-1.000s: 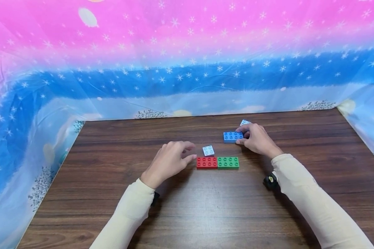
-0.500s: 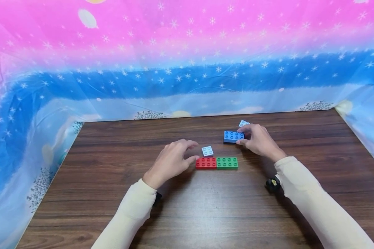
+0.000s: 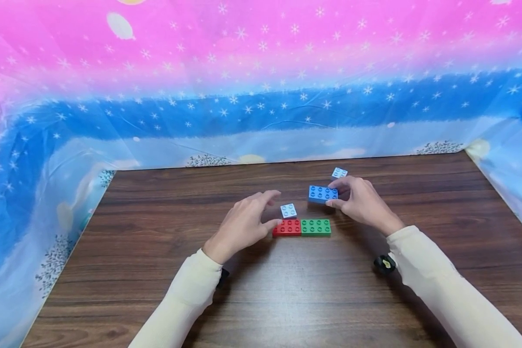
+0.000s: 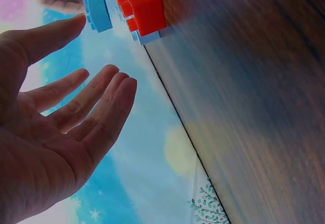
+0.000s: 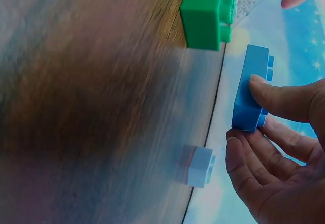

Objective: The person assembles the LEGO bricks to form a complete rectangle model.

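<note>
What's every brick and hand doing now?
Blue brick: lifted off the table
Right hand: pinching blue brick
Left hand: open, empty
Red brick: on table, studs up
Green brick: studs up, end to end with red
Near white brick: studs up, behind red
Far white brick: studs up, on table

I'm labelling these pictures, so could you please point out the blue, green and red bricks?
Blue brick (image 3: 320,193): head view, on its studded top.
Green brick (image 3: 315,225): head view, on its studded top.
Red brick (image 3: 289,226): head view, on its studded top.
</note>
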Action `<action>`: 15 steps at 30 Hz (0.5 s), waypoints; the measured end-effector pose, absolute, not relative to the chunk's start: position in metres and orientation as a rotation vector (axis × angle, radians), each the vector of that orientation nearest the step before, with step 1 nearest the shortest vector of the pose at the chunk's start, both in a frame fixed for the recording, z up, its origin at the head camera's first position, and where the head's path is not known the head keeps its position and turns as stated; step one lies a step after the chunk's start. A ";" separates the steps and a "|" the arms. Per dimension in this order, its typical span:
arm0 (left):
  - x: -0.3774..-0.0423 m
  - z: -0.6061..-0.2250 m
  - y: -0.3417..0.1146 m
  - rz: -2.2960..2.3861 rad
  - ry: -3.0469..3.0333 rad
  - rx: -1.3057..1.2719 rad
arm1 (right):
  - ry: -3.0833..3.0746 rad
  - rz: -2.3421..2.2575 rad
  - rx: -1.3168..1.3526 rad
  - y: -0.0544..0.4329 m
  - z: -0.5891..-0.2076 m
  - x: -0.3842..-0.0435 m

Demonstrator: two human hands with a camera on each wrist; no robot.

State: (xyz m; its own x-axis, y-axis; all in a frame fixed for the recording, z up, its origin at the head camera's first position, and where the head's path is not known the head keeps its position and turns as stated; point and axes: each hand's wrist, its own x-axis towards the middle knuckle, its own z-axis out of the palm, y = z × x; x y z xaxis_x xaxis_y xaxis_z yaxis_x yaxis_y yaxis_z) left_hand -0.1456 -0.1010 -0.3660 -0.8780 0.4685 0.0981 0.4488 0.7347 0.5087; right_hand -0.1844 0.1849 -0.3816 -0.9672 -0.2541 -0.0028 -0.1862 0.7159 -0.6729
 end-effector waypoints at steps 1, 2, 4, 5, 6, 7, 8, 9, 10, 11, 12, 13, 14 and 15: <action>-0.145 -0.366 -0.101 0.832 2.892 0.768 | 2.826 -1.092 -0.373 0.184 -0.381 -0.183; -0.145 -0.366 -0.100 0.834 2.889 0.768 | 2.831 -1.093 -0.380 0.183 -0.380 -0.181; -0.145 -0.366 -0.099 0.832 2.883 0.772 | 2.839 -1.098 -0.407 0.181 -0.379 -0.178; -0.146 -0.366 -0.099 0.831 2.880 0.775 | 2.843 -1.101 -0.422 0.180 -0.378 -0.177; -0.146 -0.366 -0.099 0.830 2.878 0.779 | 2.844 -1.104 -0.436 0.179 -0.378 -0.175; -0.146 -0.366 -0.098 0.829 2.876 0.781 | 2.843 -1.106 -0.447 0.178 -0.377 -0.174; -0.146 -0.366 -0.098 0.830 2.873 0.781 | 2.839 -1.109 -0.455 0.177 -0.376 -0.172; -0.146 -0.367 -0.097 0.825 2.876 0.780 | 2.834 -1.111 -0.462 0.176 -0.376 -0.171; -0.145 -0.367 -0.097 0.816 2.878 0.779 | 2.829 -1.113 -0.471 0.175 -0.375 -0.169; -0.145 -0.367 -0.096 0.806 2.880 0.775 | 2.823 -1.115 -0.476 0.174 -0.375 -0.168; -0.145 -0.367 -0.096 0.794 2.882 0.769 | 2.816 -1.119 -0.482 0.173 -0.374 -0.167; -0.145 -0.367 -0.095 0.784 2.884 0.764 | 2.812 -1.119 -0.485 0.173 -0.374 -0.165; -0.145 -0.367 -0.095 0.773 2.885 0.760 | 2.808 -1.120 -0.491 0.172 -0.374 -0.164; -0.144 -0.367 -0.094 0.765 2.884 0.754 | 2.806 -1.122 -0.497 0.171 -0.373 -0.163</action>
